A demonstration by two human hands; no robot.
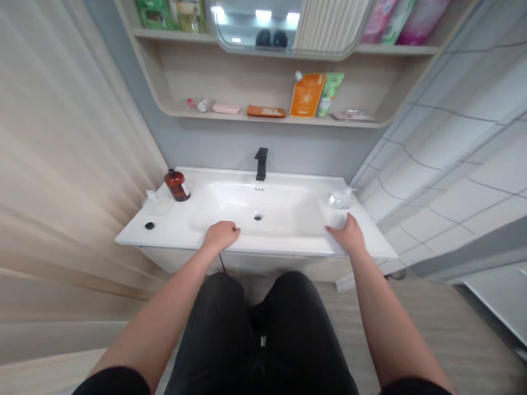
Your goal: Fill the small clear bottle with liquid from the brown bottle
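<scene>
My left hand point(220, 235) rests on the front rim of a white ceramic washbasin point(164, 233), with its fingers curled over the edge. My right hand point(348, 233) lies on the same front edge, farther right, and its fingers point toward a crumpled clear plastic wrapper point(341, 198). Neither hand holds anything. Between them, the basin's drain point(257, 217) sits below a matte black faucet point(261, 164). An amber glass bottle point(177, 185) with a black cap stands on the back left of the basin top, out of reach of both fingertips.
A small black round stopper point(149, 225) and a small white item point(150, 196) lie at the basin's left end. Wooden shelves point(263, 116) above hold an orange pouch point(307, 95) and a green tube point(329, 94). A curtain point(61, 164) hangs left; tiles point(453, 164) cover the right wall.
</scene>
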